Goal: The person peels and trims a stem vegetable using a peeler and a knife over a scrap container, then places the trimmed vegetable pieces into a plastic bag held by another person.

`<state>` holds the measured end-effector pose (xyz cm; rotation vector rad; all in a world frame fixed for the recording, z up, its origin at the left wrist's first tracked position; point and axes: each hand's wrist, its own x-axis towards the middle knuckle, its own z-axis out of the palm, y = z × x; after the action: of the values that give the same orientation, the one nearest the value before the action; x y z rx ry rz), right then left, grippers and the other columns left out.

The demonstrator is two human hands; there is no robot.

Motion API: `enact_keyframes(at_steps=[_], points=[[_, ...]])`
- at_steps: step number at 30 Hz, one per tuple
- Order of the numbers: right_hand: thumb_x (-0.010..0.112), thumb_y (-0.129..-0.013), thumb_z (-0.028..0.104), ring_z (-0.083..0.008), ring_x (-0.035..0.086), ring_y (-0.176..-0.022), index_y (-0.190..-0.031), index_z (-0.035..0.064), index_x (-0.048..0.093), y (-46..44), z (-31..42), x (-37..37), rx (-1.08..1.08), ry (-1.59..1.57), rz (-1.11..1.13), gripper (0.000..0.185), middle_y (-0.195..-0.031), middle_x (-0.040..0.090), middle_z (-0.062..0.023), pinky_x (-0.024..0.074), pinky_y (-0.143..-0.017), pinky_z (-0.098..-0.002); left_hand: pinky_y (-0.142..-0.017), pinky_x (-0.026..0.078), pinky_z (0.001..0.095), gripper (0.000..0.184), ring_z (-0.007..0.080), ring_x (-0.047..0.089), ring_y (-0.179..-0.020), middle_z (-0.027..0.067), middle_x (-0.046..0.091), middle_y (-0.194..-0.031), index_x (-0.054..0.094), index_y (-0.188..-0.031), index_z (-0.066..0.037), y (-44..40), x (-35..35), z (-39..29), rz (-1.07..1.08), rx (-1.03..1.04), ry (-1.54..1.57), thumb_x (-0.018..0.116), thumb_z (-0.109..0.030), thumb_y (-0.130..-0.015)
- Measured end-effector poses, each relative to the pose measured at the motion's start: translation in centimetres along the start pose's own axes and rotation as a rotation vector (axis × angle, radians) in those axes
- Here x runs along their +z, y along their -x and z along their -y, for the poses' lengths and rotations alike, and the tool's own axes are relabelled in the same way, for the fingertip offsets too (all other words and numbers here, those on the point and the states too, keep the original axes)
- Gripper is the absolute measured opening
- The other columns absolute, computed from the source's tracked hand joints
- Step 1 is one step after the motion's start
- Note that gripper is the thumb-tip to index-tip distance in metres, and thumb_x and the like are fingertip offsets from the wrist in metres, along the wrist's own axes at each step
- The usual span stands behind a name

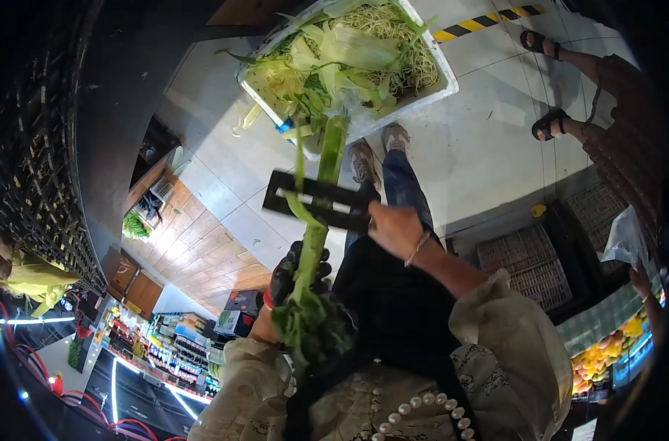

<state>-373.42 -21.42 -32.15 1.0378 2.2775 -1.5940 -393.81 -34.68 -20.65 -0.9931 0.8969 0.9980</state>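
My left hand (286, 275), in a dark glove, is closed around a long green stalk (316, 250) near its leafy end, which lies against my apron. My right hand (397, 231) grips one end of a flat black peeler (319, 202) with long slots. The peeler lies across the stalk, and a strip of green peel (300, 165) stands up at it. The stalk's far end points at a white foam box (448, 81) heaped with peelings, leaves and husks.
On the right stands another person (606, 140) in sandals; a hand there holds a clear plastic bag (626, 239). Wicker baskets (525, 264) and fruit (610, 353) lie at the right. A dark woven surface (48, 147) rises at the left, with shelves of goods (176, 349) lower down.
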Motion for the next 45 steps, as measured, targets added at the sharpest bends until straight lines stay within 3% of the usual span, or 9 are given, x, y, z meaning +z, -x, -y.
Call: enact_keyframes(at_steps=[6,13,18,20,23,27,33,38,45], points=[[0.061,-0.074,0.015,-0.0276,0.064,-0.065,-0.082,0.0077,0.056,-0.2,-1.0,1.1,-0.105,-0.058,-0.157,0.012,-0.072,0.063,-0.0112,0.0521,-0.058,-0.0402,-0.059,0.051,0.0341,0.055,0.0206,0.056,-0.071,0.0104,0.058,-0.108,0.037,-0.137,-0.013,0.2,2.9,1.0,-0.020,0.037,-0.056,0.050,-0.043,-0.093],[0.058,-0.082,0.032,-0.0369,0.065,-0.077,-0.103,0.0074,0.059,-13.7,-17.4,2.8,0.397,0.174,-0.135,0.032,-0.079,0.066,-0.0177,0.0520,-0.070,-0.0466,-0.058,0.050,0.0335,0.057,0.0205,0.056,-0.070,0.0105,0.058,-0.108,0.034,-0.139,-0.014,0.5,3.1,0.6,-0.100,0.088,-0.091,0.050,-0.044,-0.093],[0.062,-0.080,0.036,-0.0364,0.065,-0.073,-0.103,0.0077,0.059,-9.4,-12.2,0.8,0.271,0.089,-0.140,0.036,-0.078,0.066,-0.0170,0.0515,-0.065,-0.0483,-0.057,0.050,0.0331,0.058,0.0203,0.056,-0.070,0.0105,0.058,-0.108,0.031,-0.140,-0.014,0.0,3.6,0.2,-0.111,0.103,-0.095,0.050,-0.044,-0.093],[0.064,-0.079,0.028,-0.0343,0.063,-0.072,-0.100,0.0057,0.059,-5.2,-7.5,0.8,0.092,0.125,0.072,0.031,-0.076,0.064,-0.0140,0.0507,-0.064,-0.0449,-0.056,0.049,0.0330,0.059,0.0203,0.056,-0.070,0.0105,0.058,-0.108,0.031,-0.141,-0.014,-0.7,4.0,0.0,-0.086,0.096,-0.097,0.050,-0.044,-0.093],[0.063,-0.076,0.016,-0.0312,0.064,-0.075,-0.083,0.0076,0.053,-1.1,0.1,-0.7,-0.046,-0.094,0.053,0.015,-0.077,0.062,-0.0102,0.0519,-0.064,-0.0422,-0.056,0.049,0.0327,0.060,0.0202,0.056,-0.069,0.0106,0.058,-0.108,0.029,-0.141,-0.014,-0.1,4.3,0.3,-0.082,0.082,-0.102,0.050,-0.044,-0.093],[0.062,-0.075,0.015,-0.0321,0.064,-0.070,-0.087,0.0074,0.056,-2.3,-2.3,1.3,-0.153,-0.183,-0.099,0.016,-0.075,0.062,-0.0115,0.0516,-0.062,-0.0434,-0.055,0.049,0.0324,0.061,0.0201,0.056,-0.069,0.0106,0.058,-0.107,0.028,-0.143,-0.014,1.9,4.4,0.3,-0.080,0.061,-0.118,0.050,-0.044,-0.094],[0.057,-0.084,0.032,-0.0361,0.065,-0.077,-0.101,0.0089,0.061,-14.0,-17.5,1.9,0.396,0.175,-0.096,0.029,-0.081,0.067,-0.0180,0.0524,-0.068,-0.0464,-0.054,0.048,0.0319,0.063,0.0199,0.056,-0.069,0.0107,0.058,-0.107,0.025,-0.144,-0.015,5.6,2.7,-0.1,-0.024,0.093,-0.185,0.049,-0.044,-0.094],[0.058,-0.081,0.037,-0.0403,0.064,-0.081,-0.108,0.0069,0.057,-11.0,-12.3,1.4,0.361,0.003,-0.120,0.040,-0.084,0.066,-0.0215,0.0515,-0.072,-0.0480,-0.053,0.047,0.0315,0.065,0.0198,0.057,-0.068,0.0107,0.058,-0.107,0.023,-0.146,-0.015,2.6,4.2,-0.6,0.037,0.024,-0.111,0.049,-0.044,-0.094],[0.066,-0.078,0.022,-0.0377,0.063,-0.071,-0.089,0.0013,0.057,-3.7,-7.1,-0.1,0.476,-0.336,-0.345,0.025,-0.072,0.063,-0.0183,0.0501,-0.064,-0.0445,-0.047,0.043,0.0275,0.065,0.0149,0.052,-0.056,0.0087,0.059,-0.101,0.026,-0.144,-0.011,0.6,4.7,-0.9,0.125,0.038,-0.085,0.046,-0.047,-0.094]])
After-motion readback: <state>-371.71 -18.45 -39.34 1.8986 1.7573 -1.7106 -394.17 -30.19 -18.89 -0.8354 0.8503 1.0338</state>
